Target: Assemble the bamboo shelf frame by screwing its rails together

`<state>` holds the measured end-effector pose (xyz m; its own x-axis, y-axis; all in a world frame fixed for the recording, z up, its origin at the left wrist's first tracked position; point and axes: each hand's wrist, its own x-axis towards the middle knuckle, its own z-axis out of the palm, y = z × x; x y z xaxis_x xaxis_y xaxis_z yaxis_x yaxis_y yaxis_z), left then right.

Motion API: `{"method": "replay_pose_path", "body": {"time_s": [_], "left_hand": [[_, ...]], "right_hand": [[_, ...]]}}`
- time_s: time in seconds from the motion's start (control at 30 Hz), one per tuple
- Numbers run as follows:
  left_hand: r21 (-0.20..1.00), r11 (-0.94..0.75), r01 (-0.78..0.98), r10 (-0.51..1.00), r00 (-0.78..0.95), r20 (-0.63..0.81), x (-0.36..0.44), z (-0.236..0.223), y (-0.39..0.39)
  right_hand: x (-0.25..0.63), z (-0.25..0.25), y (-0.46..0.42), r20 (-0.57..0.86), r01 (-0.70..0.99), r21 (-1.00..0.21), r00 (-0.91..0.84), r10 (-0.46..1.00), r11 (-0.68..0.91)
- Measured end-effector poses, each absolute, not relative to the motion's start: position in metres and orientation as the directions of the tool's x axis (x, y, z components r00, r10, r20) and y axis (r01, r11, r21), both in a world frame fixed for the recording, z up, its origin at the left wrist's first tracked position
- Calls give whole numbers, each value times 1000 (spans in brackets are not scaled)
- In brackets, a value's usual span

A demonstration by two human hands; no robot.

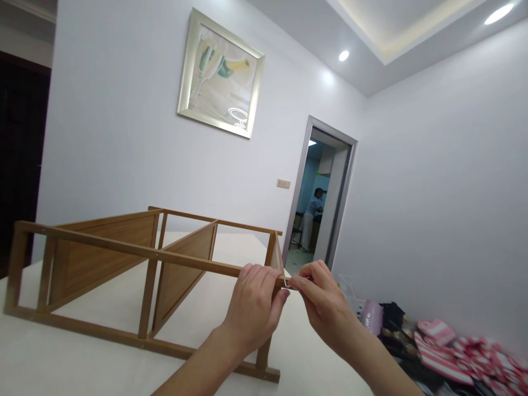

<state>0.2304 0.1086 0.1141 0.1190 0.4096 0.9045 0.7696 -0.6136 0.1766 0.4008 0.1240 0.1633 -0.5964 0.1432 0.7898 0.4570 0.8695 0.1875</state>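
Note:
A wooden shelf frame (124,247) lies on its side on a pale table (49,352), its panels slanting between long rails. My left hand (253,308) is closed around the near right end of the top rail. My right hand (319,300) pinches a small thin metal tool (287,285), possibly a hex key, at that same rail end. The tool's tip touches the corner of the frame. Both forearms come in from the bottom of the view.
A framed picture (220,74) hangs on the white wall. An open doorway (322,203) at the right shows a person standing in another room. Pink striped cloths and bags (445,352) lie in a heap at the lower right, beside the table.

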Motion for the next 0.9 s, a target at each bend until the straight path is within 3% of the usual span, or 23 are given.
{"method": "replay_pose_path", "body": {"time_s": [0.37, 0.9], "left_hand": [[186, -609, 771, 443, 137, 886, 228, 115, 107], [204, -593, 779, 463, 123, 878, 229, 115, 108]], "right_hand": [[401, 159, 125, 777, 415, 122, -605, 174, 902], [398, 171, 126, 727, 386, 147, -667, 165, 910]]}}
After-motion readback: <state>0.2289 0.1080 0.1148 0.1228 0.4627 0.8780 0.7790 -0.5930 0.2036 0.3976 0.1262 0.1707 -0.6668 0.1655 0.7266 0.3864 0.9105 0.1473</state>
